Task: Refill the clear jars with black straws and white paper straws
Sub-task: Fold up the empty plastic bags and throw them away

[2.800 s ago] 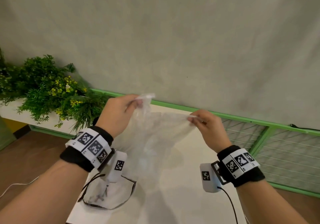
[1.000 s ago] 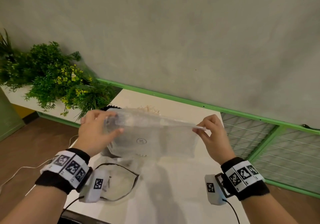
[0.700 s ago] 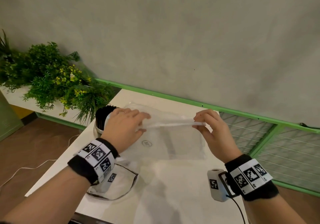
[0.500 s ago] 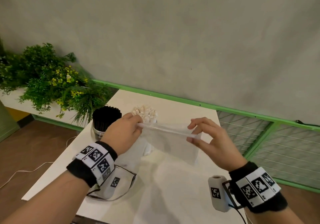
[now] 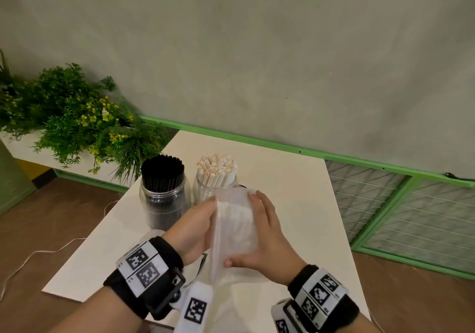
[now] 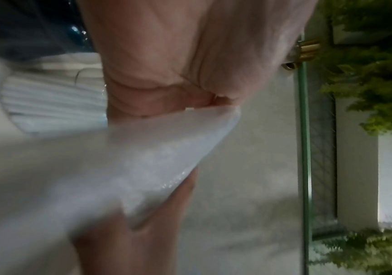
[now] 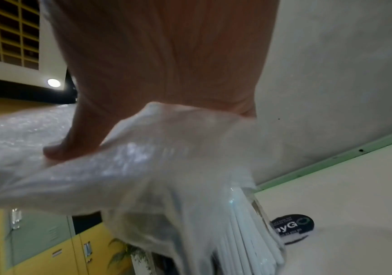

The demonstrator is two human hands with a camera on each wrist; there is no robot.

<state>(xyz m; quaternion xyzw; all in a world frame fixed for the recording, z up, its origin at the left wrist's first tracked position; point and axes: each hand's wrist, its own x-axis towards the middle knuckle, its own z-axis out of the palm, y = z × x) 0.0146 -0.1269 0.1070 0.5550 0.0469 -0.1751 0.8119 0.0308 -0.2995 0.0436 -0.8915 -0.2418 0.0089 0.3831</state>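
Two clear jars stand on the white table (image 5: 295, 204): one packed with black straws (image 5: 162, 175), one with white paper straws (image 5: 217, 169). In front of them my hands hold a clear plastic bag (image 5: 235, 232), folded into a narrow strip with nothing visible inside. My left hand (image 5: 198, 224) grips its left side. My right hand (image 5: 267, 235) holds the right side, fingers along the top and thumb on the near end. The left wrist view shows the bag (image 6: 143, 158) running out from under my fingers. In the right wrist view my thumb presses the bag (image 7: 143, 158), with white straws (image 7: 249, 241) beyond.
A leafy plant (image 5: 77, 121) stands left of the table. A green rail (image 5: 282, 147) and wire mesh panels (image 5: 411, 217) run behind and to the right. A black round sticker (image 7: 291, 226) lies on the table by the white-straw jar. A white cable (image 5: 38, 253) trails on the floor.
The bag was stretched wide between my hands. My hands have come together and dropped in front of the jars, and the bag is now folded narrow between them.
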